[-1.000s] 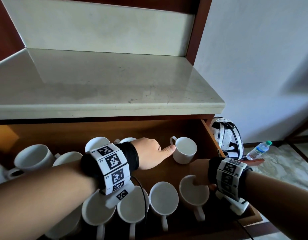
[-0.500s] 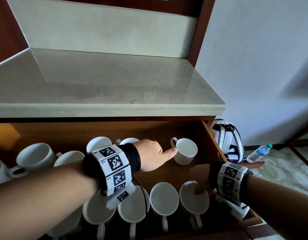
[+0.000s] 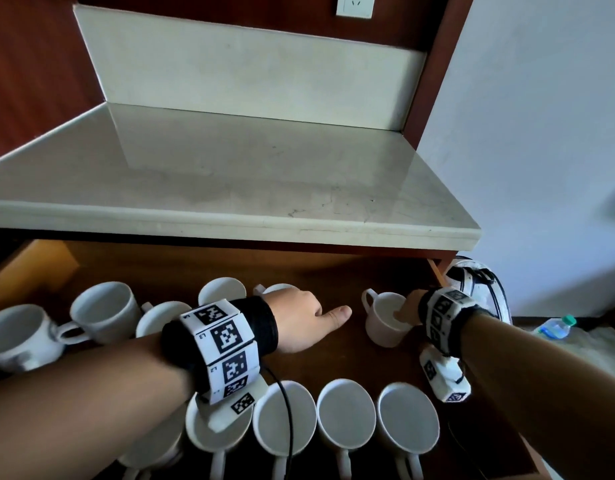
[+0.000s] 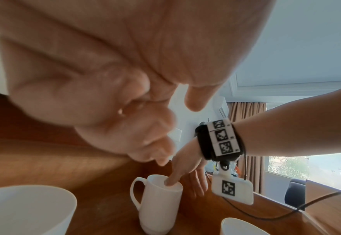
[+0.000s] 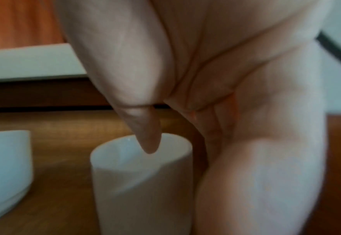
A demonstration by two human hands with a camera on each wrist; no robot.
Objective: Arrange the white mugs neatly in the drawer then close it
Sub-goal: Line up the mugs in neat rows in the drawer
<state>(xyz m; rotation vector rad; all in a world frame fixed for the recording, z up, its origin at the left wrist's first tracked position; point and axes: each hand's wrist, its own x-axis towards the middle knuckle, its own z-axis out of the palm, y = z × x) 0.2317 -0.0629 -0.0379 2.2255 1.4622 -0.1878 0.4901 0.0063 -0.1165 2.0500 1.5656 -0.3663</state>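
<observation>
The wooden drawer (image 3: 167, 268) is pulled out and holds several white mugs. A front row (image 3: 345, 414) stands with handles toward me; more mugs (image 3: 105, 311) crowd the back left. One mug (image 3: 382, 332) stands alone at the back right. My right hand (image 3: 408, 308) pinches its rim, thumb (image 5: 149, 143) inside the mug (image 5: 141, 190) and fingers (image 4: 197, 182) down the outside. My left hand (image 3: 306, 320) is just left of that mug (image 4: 157, 206), apart from it. Its fingers (image 4: 145, 127) are curled, its thumb sticks out, and it holds nothing.
A pale marble countertop (image 3: 229, 174) overhangs the drawer's back. The drawer's right wall (image 3: 437, 271) is close to the held mug. A black-and-white bag (image 3: 479, 282) and a water bottle (image 3: 555, 325) lie on the floor to the right.
My right hand left the rightmost front-row mug and moved back to the lone back-right mug, taking its rim. My left thumb, which touched that mug, has come off it.
</observation>
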